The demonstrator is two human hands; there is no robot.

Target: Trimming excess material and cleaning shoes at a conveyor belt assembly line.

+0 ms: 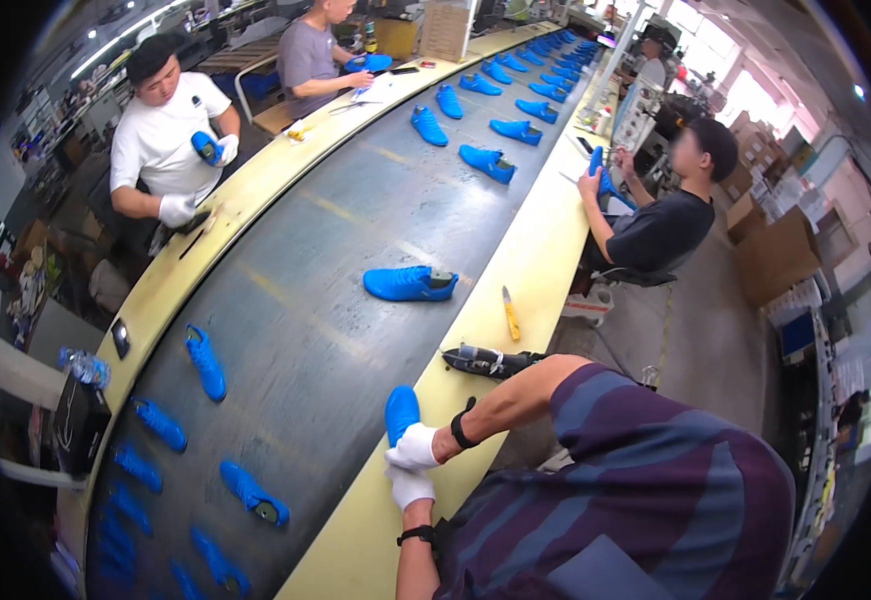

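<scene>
A blue sneaker (401, 411) is held over the cream-yellow ledge beside the belt, its toe pointing away. My right hand (416, 447), in a white glove, is closed round its rear part. Just below, my left hand (410, 486), also white-gloved, is closed at the sneaker's heel end, touching the right. The gloves hide the heel and most of the fingers. On the ledge near my right forearm lie a black elongated tool (490, 361) and a yellow-handled knife (511, 315). The closest sneaker on the belt is another blue one (410, 283).
A dark conveyor belt (295, 290) carries many blue sneakers past me. Across it, a person in white (170, 140) and one in grey (310, 65) handle sneakers; a co-worker in black (665, 225) sits on my side. Cardboard boxes (775, 240) stand at the right.
</scene>
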